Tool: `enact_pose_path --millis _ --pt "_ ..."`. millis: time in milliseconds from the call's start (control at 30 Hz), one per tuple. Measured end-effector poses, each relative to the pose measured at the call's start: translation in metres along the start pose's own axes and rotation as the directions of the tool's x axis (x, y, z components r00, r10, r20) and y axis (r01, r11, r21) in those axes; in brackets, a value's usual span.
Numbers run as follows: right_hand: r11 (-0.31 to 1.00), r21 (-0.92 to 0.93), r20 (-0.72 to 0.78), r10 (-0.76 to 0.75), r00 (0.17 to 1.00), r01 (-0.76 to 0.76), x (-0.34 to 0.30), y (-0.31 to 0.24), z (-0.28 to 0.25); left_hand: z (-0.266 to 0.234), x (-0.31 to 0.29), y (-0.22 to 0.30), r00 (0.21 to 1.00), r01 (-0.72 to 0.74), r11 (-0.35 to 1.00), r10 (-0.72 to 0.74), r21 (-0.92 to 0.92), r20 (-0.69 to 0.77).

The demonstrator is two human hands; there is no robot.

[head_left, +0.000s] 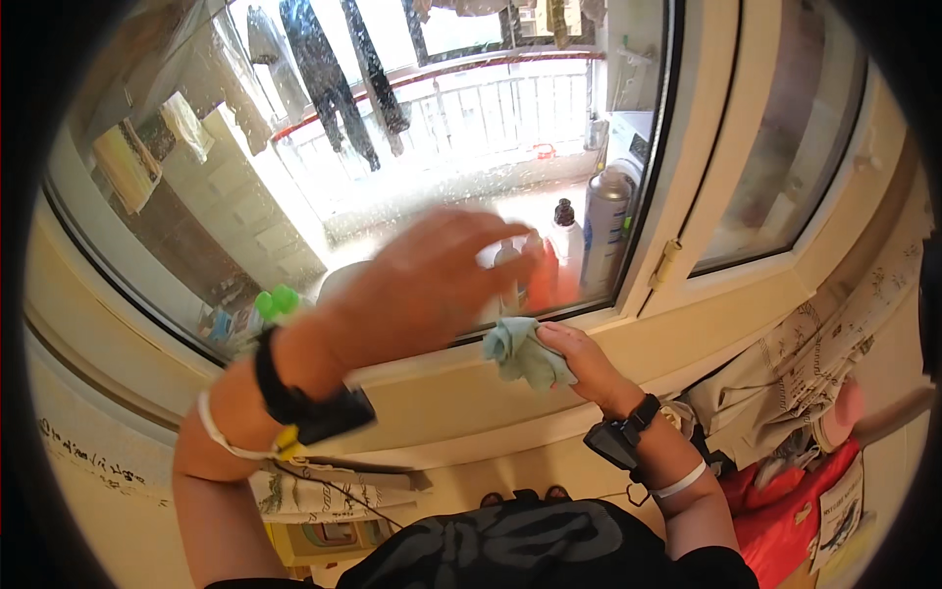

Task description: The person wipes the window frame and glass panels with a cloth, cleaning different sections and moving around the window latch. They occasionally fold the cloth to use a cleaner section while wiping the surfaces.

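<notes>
A pale green cloth (528,351), crumpled into folds, is gripped in my right hand (581,365) just below the lower edge of the window glass. My left hand (432,270) is raised in front of the window glass (412,187), blurred by motion. A gap shows between its bent fingers and thumb, and I see nothing held there. Water drops and streaks speckle the pane. Part of the view through the glass is hidden behind my left hand and forearm.
A cream window frame (471,393) surrounds the pane, with a hinge (666,264) at right. Beyond the glass stand a spray can (605,221), a white bottle with a black cap (564,236) and hanging clothes (334,79). A red bag (785,510) is at lower right.
</notes>
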State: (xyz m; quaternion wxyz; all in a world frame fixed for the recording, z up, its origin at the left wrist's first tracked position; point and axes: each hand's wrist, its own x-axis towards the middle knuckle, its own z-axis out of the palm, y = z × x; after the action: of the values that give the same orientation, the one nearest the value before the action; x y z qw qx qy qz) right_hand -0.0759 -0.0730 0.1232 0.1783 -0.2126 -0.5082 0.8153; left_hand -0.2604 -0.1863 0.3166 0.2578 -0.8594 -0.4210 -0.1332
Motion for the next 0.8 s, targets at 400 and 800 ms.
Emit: enact_pose_path --millis 400,800 --pt "0.911 -0.205 -0.043 -0.375 0.926 0.359 -0.038 -0.009 0.015 0.034 -0.011 0.018 0.965 0.079 0.982 -0.118 -0.169 -0.233" --pt "-0.126 -0.992 0.106 -0.802 0.588 0.007 -0.027 0.068 -0.120 -0.068 0.072 -0.093 0.993 0.069 0.823 -0.112 0.564 0.042"
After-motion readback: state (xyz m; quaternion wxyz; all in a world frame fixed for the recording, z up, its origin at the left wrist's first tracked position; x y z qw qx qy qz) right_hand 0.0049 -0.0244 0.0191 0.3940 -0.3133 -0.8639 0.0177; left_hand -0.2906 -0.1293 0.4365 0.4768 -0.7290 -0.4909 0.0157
